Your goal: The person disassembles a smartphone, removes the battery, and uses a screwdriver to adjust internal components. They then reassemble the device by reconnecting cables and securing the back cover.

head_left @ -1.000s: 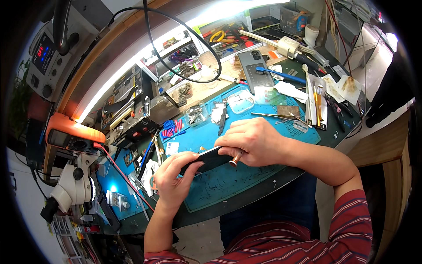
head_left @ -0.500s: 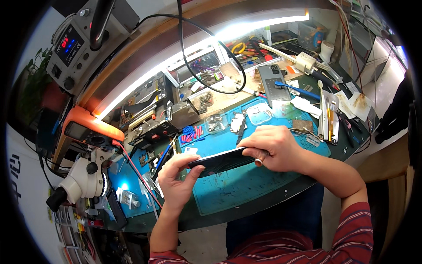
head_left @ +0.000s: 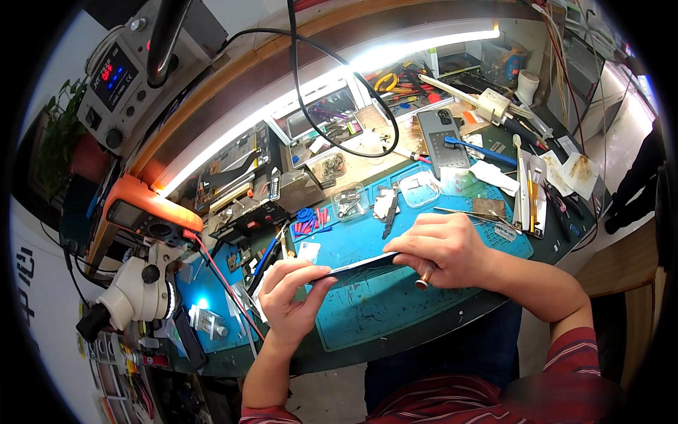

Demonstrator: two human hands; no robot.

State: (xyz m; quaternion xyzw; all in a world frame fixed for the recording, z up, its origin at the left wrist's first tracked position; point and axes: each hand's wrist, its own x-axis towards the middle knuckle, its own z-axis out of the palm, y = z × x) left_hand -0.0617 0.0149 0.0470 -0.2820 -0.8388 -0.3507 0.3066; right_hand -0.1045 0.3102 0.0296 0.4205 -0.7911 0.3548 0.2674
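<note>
I hold a thin dark phone edge-on above a blue work mat. My left hand grips its left end with the fingers curled over the edge. My right hand covers its right end from above and also pinches a small copper-tipped tool that points down below the fingers. Most of the phone's right half is hidden under my right hand.
A white microscope stands at the left by an orange meter. Behind the mat lie small clear parts trays, tweezers, a grey phone back, screwdrivers and a power supply. A black cable loops overhead.
The phone has tipped from lying flatter to nearly edge-on between my hands. My view has shifted, so the bench sits lower and more to the right.
</note>
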